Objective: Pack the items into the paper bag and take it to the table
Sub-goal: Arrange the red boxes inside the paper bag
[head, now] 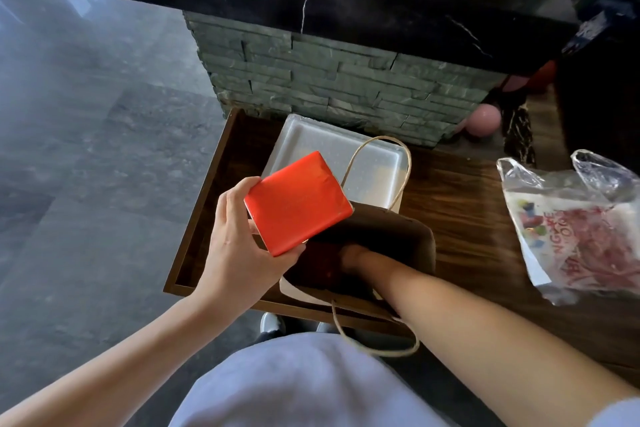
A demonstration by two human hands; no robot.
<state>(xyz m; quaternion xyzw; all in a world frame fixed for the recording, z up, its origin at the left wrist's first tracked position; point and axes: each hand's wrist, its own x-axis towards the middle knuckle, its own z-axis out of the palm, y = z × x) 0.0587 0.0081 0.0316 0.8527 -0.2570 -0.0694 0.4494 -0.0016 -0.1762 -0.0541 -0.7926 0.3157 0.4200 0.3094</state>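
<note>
A brown paper bag (412, 236) with twine handles stands open on a low wooden tray-like shelf (204, 204). My left hand (239, 253) holds a flat red-wrapped box (298, 203) tilted just above the bag's left rim. My right hand (349, 258) reaches down inside the bag; its fingers are in shadow, so I cannot tell whether they hold anything. Something reddish lies dark at the bag's bottom. A white foam tray (311, 139) rests behind the bag.
A clear plastic bag with red printing (581, 236) lies on the wood at the right. A stone-clad pillar (329, 80) under a black marble counter (311, 7) rises just behind. Pink balls (483, 121) sit at the far right. Grey tiled floor spreads to the left.
</note>
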